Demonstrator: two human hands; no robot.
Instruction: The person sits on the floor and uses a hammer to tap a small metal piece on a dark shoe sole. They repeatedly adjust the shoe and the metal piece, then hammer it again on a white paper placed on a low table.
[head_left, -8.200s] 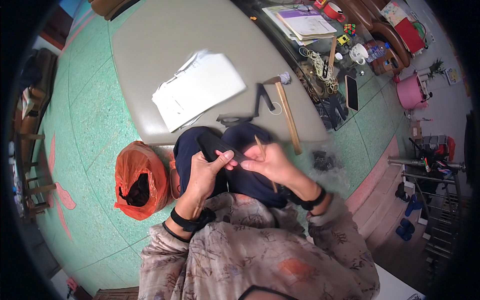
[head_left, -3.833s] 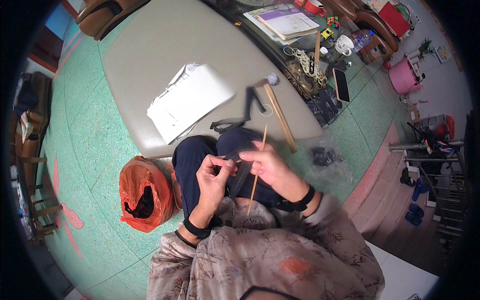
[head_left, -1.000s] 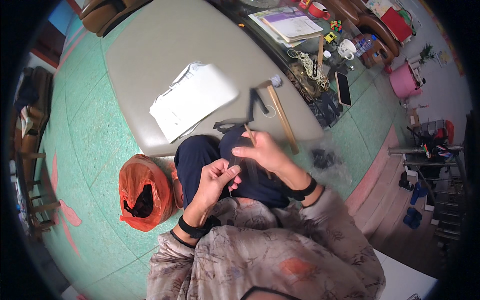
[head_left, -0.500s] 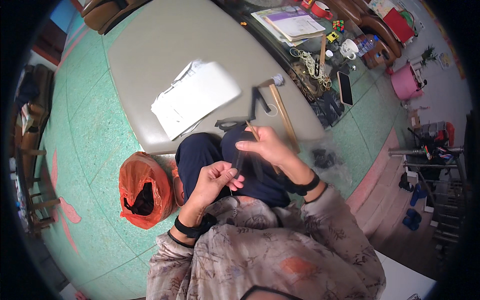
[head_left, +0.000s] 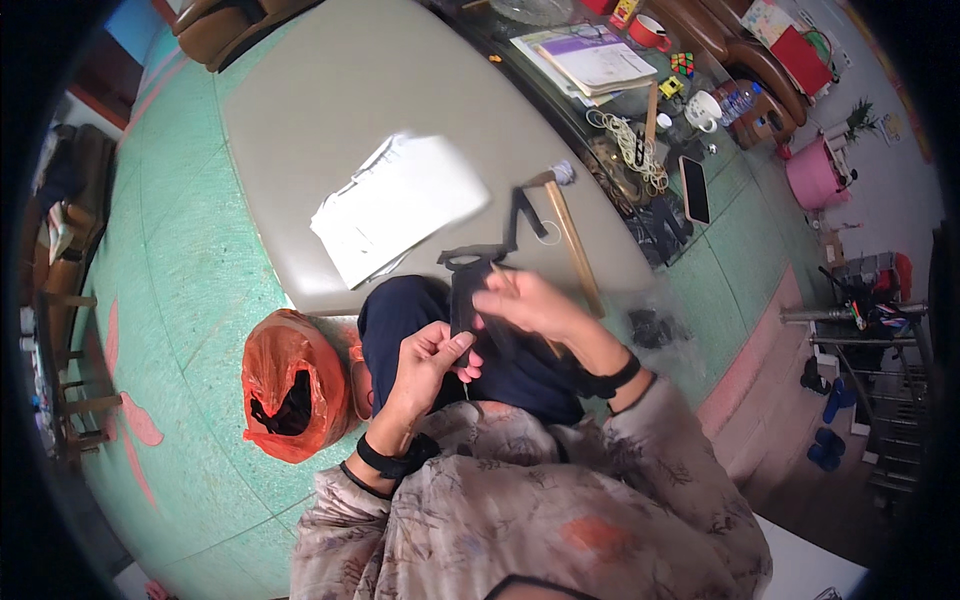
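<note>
Over my lap, my left hand [head_left: 425,362] pinches the lower end of a black strip [head_left: 462,305] between thumb and fingers. The strip looks like cloth and runs upward across my knee. My right hand [head_left: 532,306], slightly blurred, is closed around a thin brown stick [head_left: 500,273] whose tip pokes out above the fingers. Its fingertips are beside the strip; whether they touch it I cannot tell. More black strip [head_left: 470,253] lies in a loop at the near edge of the grey padded surface, just beyond my hands.
White papers [head_left: 400,210] and a long wooden stick [head_left: 575,245] lie on the grey surface [head_left: 330,90]. An orange plastic bag [head_left: 290,345] with dark contents stands on my left. At right, the glass table holds a phone [head_left: 693,190], tangled cord [head_left: 630,140] and a white mug [head_left: 704,110].
My right hand has shifted slightly down, while the black strip now stretches upward from my left hand. My left hand keeps its pinch. The whole view has shifted a little.
</note>
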